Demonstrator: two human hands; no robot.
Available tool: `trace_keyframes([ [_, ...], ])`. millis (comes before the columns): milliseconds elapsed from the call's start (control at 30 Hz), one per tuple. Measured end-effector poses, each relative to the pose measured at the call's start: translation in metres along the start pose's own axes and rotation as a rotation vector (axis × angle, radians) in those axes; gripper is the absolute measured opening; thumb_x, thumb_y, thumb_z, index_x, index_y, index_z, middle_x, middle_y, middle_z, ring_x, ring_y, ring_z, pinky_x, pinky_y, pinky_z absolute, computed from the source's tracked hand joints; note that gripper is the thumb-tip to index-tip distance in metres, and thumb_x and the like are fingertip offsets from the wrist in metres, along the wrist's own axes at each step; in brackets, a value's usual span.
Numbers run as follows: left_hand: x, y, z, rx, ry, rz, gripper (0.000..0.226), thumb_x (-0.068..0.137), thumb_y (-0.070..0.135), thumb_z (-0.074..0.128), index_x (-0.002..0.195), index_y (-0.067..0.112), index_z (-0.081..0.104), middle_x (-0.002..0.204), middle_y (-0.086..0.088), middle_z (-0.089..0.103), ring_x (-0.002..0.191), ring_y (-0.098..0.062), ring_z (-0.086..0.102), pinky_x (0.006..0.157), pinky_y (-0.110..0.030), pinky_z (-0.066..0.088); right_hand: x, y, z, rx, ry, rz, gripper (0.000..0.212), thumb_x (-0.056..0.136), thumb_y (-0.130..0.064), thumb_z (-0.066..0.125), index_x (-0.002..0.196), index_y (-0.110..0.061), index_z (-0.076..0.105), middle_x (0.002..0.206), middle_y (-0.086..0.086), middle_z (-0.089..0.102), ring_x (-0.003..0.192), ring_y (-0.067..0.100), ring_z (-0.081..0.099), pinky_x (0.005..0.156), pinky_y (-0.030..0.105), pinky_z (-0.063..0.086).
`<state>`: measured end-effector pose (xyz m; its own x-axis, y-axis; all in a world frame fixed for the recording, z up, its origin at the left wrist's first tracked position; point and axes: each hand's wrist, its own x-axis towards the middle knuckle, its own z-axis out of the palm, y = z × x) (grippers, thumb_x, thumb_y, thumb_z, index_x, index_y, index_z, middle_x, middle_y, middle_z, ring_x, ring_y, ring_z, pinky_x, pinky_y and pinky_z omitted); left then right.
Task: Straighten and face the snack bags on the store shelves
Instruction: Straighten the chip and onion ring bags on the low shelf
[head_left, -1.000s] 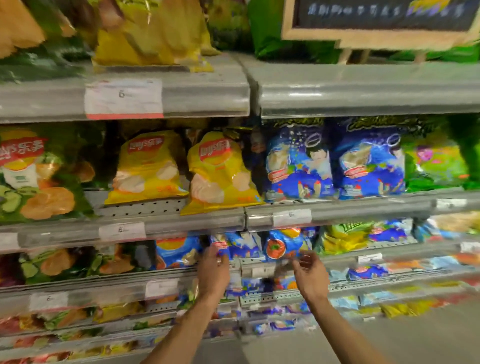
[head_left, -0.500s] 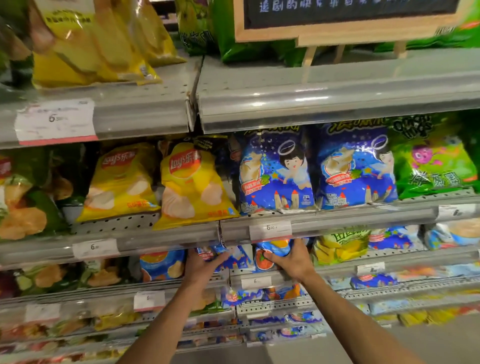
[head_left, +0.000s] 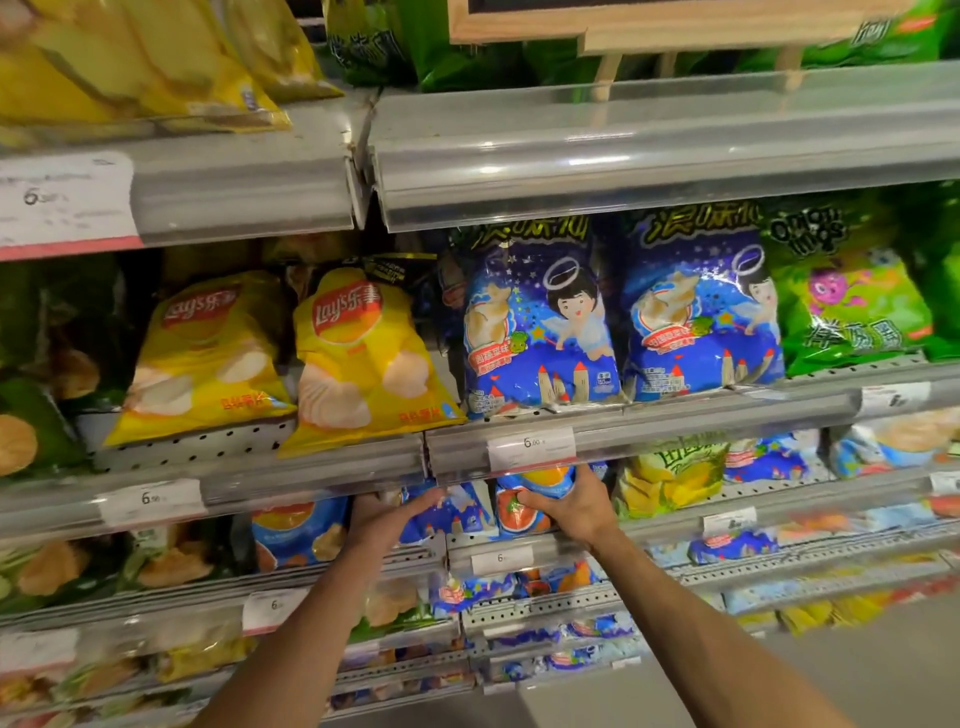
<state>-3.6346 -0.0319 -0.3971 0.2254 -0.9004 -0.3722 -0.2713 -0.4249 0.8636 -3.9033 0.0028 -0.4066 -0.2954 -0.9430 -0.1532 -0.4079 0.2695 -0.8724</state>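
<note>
Head view: both hands work on the third shelf down, just under the grey front rail (head_left: 639, 436) of the shelf above. Right hand (head_left: 571, 506) curls its fingers and thumb round a glossy blue snack bag with an orange-and-red picture (head_left: 524, 512); the bag stands at the front edge of its shelf, top hidden behind the rail and a white price label reading 6.00 (head_left: 531, 448). Left hand (head_left: 387, 519) lies against a glossy dark-blue snack bag with small castle towers printed on it (head_left: 457, 517), just left of the first bag and touching it; fingers extended along the bag's face, thumb hidden, so whether it pinches the bag cannot be told.

Outward, same shelf: one more blue chip bag with orange print (head_left: 298, 532) left of the left hand; one yellow-green bag (head_left: 670, 480) right of the right hand.

Shelf above, front edge, counted left to right: two yellow crinkly Lay's chip bags (head_left: 208, 358), both leaning back and tilted, the right one overhanging the rail; two shiny dark-blue bags showing a haloed cartoon child (head_left: 540, 322), upright, side by side and touching; one bright green bag with a pink cartoon creature (head_left: 852, 306) at the right end.

Top shelf: yellow bags (head_left: 130, 62) at left, green bags (head_left: 467, 57) at centre, wooden sign frame (head_left: 623, 26) in front of them.
</note>
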Motion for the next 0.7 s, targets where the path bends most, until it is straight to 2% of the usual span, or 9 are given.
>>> trace_keyframes([
  [67, -0.001, 0.0, -0.003, 0.007, 0.02, -0.018, 0.083, 0.046, 0.05, 0.096, 0.108, 0.007, 0.061, 0.108, -0.008, 0.069, 0.107, -0.031, 0.064, 0.1, -0.044, 0.051, -0.006, -0.004, 0.003, -0.011, 0.043, 0.0, 0.075, 0.066, -0.04, 0.095, 0.126, -0.015, 0.058, 0.117, 0.002, 0.071, 0.106, 0.021, 0.068, 0.095, 0.04, 0.056],
  [167, -0.002, 0.001, -0.009, -0.012, 0.03, -0.036, 0.07, 0.048, 0.045, 0.097, 0.094, 0.008, 0.06, 0.096, -0.009, 0.068, 0.101, -0.031, 0.065, 0.096, -0.041, 0.053, -0.015, -0.01, 0.006, -0.022, 0.107, -0.007, 0.067, 0.066, -0.043, 0.094, 0.117, -0.016, 0.06, 0.11, 0.002, 0.073, 0.098, 0.02, 0.069, 0.087, 0.038, 0.057],
  [267, -0.003, 0.003, -0.013, -0.032, 0.049, -0.039, 0.073, 0.054, 0.036, 0.097, 0.106, 0.0, 0.06, 0.11, -0.014, 0.068, 0.107, -0.031, 0.063, 0.099, -0.041, 0.051, -0.026, -0.019, 0.005, -0.028, 0.139, -0.025, 0.066, 0.067, -0.044, 0.093, 0.117, -0.014, 0.062, 0.11, 0.003, 0.073, 0.1, 0.023, 0.07, 0.088, 0.044, 0.058],
  [400, -0.006, 0.003, -0.013, -0.064, 0.06, -0.016, 0.079, 0.062, 0.029, 0.095, 0.122, -0.006, 0.056, 0.125, -0.017, 0.064, 0.119, -0.032, 0.06, 0.104, -0.043, 0.048, -0.043, -0.019, 0.001, 0.048, 0.142, -0.026, 0.065, 0.07, -0.038, 0.093, 0.122, -0.016, 0.059, 0.113, 0.003, 0.073, 0.103, 0.023, 0.069, 0.091, 0.045, 0.057],
  [467, -0.009, 0.003, -0.011, -0.021, 0.053, -0.006, 0.079, 0.061, 0.033, 0.095, 0.12, -0.003, 0.056, 0.122, -0.016, 0.064, 0.118, -0.032, 0.06, 0.1, -0.04, 0.049, -0.051, -0.013, -0.004, 0.093, 0.13, -0.02, 0.064, 0.071, -0.034, 0.093, 0.122, -0.017, 0.059, 0.112, 0.004, 0.072, 0.103, 0.023, 0.069, 0.092, 0.047, 0.057],
  [567, -0.014, 0.006, -0.001, -0.031, 0.032, 0.027, 0.066, 0.059, 0.033, 0.095, 0.104, 0.008, 0.053, 0.107, -0.009, 0.061, 0.105, -0.027, 0.06, 0.086, -0.032, 0.045, -0.059, -0.001, -0.016, 0.086, 0.13, -0.019, 0.062, 0.071, -0.031, 0.093, 0.12, -0.017, 0.058, 0.11, 0.005, 0.072, 0.101, 0.023, 0.069, 0.09, 0.05, 0.057],
  [700, -0.021, 0.008, 0.022, -0.064, 0.022, 0.025, 0.067, 0.058, 0.031, 0.096, 0.105, 0.003, 0.057, 0.104, -0.011, 0.064, 0.096, -0.025, 0.06, 0.086, -0.036, 0.051, -0.065, 0.013, -0.035, 0.083, 0.11, -0.023, 0.061, 0.07, -0.03, 0.094, 0.119, -0.02, 0.059, 0.107, 0.002, 0.073, 0.096, 0.02, 0.071, 0.088, 0.048, 0.06],
])
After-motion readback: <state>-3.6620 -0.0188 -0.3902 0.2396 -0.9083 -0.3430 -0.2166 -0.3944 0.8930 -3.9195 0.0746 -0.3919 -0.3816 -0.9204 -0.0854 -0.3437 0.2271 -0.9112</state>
